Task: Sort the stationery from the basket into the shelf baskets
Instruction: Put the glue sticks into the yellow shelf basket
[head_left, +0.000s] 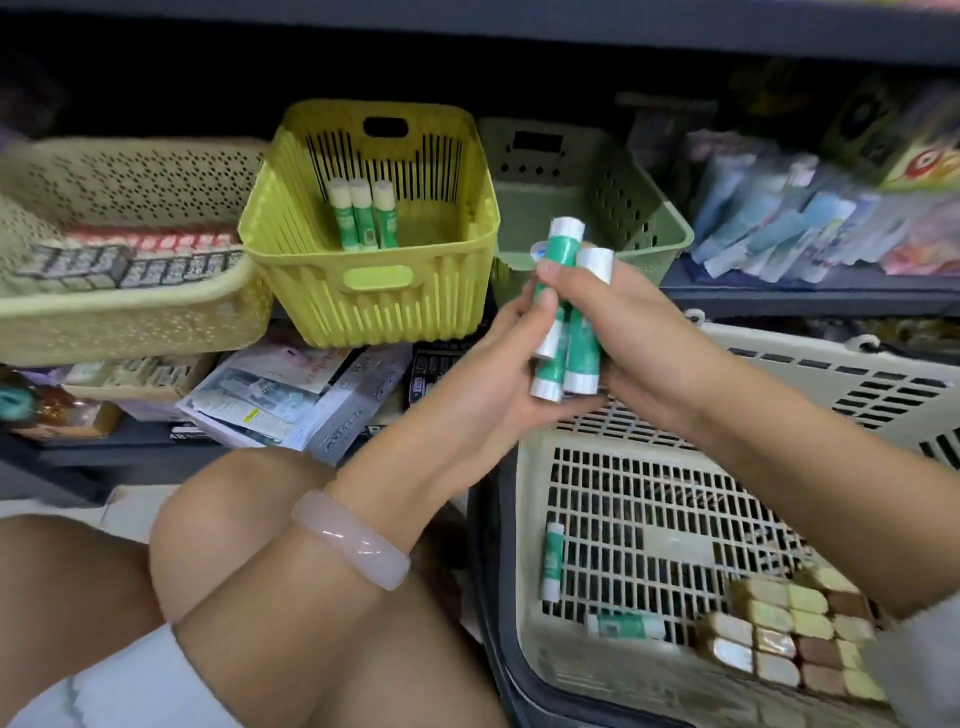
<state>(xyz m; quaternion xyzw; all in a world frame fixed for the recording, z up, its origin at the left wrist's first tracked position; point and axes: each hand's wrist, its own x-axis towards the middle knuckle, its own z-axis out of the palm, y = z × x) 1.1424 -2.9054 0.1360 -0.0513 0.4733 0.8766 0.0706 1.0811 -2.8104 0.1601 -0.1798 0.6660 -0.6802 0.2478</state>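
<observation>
1. Head view showed a bundle of green glue sticks (563, 322) with white caps held upright in mid-air, in front of the shelf and above the far edge of the beige floor basket (530, 519).
2. Both hands met around that bundle: the left hand (498, 374) cupped it from the left with its thumb pressed on the sticks, and the right hand (623, 332) wrapped it from the right, fingers closed on the tubes.
3. A pale pink bangle (348, 540) sat on the left wrist.
4. Two more glue sticks (553, 561) lay loose on the floor basket's grid bottom, one at the left and one nearer, beside a block of small erasers (779, 639) in the near right corner.
5. On the shelf beyond, a yellow basket (363, 280) held three glue sticks (363, 213) standing against its far wall.
6. Just right of it stood a green basket (623, 208); to the left, a cream basket (130, 312) held rows of small boxes.
7. Packaged goods (779, 228) lay on the shelf at the far right.
</observation>
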